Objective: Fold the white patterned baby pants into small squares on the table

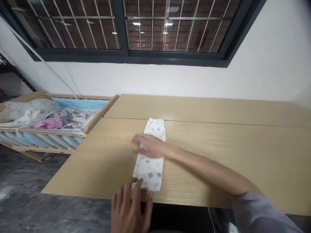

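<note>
Our white printed cloth [148,171] is folded long on the table [267,145]. Our right hand [148,145] lies on it, fingers together; our left hand [128,208] touches its near end, fingers spread.

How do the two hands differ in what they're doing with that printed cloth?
The right hand lies flat across the cloth's middle, while the left hand has its fingers at the cloth's near end, by the table edge. The right hand reaches in sideways, with a grey sleeve showing; the left hand comes up from below, no sleeve visible. Both are bare.
</note>
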{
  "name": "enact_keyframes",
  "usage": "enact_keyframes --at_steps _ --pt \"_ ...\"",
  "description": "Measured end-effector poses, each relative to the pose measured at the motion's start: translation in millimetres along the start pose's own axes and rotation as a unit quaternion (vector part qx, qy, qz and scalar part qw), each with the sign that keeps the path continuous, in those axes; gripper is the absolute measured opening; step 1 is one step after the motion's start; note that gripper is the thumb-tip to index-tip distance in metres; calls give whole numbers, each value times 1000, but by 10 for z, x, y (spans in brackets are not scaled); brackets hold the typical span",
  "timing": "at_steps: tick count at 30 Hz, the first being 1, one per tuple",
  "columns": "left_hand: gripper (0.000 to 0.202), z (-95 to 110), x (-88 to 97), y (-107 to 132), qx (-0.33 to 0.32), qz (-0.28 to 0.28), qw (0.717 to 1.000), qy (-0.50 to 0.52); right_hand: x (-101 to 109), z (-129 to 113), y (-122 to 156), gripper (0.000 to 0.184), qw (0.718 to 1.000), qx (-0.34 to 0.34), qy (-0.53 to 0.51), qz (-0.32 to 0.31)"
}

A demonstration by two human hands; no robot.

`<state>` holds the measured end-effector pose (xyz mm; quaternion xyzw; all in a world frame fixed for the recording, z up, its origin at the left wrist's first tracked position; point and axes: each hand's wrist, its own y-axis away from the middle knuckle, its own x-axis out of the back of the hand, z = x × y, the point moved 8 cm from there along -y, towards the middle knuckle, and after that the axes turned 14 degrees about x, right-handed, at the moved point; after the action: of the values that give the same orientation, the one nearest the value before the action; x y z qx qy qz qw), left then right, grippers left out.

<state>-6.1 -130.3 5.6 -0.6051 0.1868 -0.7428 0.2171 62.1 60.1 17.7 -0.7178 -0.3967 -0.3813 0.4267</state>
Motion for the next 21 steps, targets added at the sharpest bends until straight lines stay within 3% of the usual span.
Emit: enact_keyframes --at_steps 3,6,8,11,17,21 --pt "50 178 -122 226 -55 10 998 -5 -344 -559 258 63 991 98 -35 -83" --pt "52 240 -252 385 -30 7 999 -24 -518 -611 402 65 987 109 -51 -109" --pt "54 246 -310 439 1 -6 1000 -30 -551 -391 408 66 989 78 -49 -113" --pt "56 269 -327 467 13 -15 999 -40 -513 152 335 69 994 11 -23 -109" --pt "56 260 -291 449 -18 -7 998 -64 -233 1326 169 74 990 -102 62 -80" --pt "54 274 -276 444 -39 2 997 -72 -56 1826 129 70 981 -142 103 -80"
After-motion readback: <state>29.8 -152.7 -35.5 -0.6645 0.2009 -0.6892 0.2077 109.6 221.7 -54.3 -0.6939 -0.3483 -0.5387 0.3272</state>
